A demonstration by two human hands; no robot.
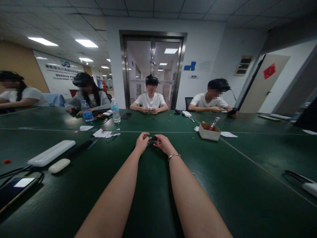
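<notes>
Out over the green table [153, 185], both my arms reach forward and my hands meet. My right hand [163, 144] has a silver bracelet at its wrist and pinches a small black object with a lighter, silvery end [154, 138]. From the other side, the fingertips of my left hand [142, 144] close on the lighter end. The object is too small to name, and my fingers partly cover it.
A small open box [209, 134] holding a red-and-white item stands ahead right. Paper scraps [102, 133], water bottles [115, 110], a white power strip [53, 153], a white oval case [59, 166] and a phone [17, 188] lie leftward. Several people wearing headsets sit around the table.
</notes>
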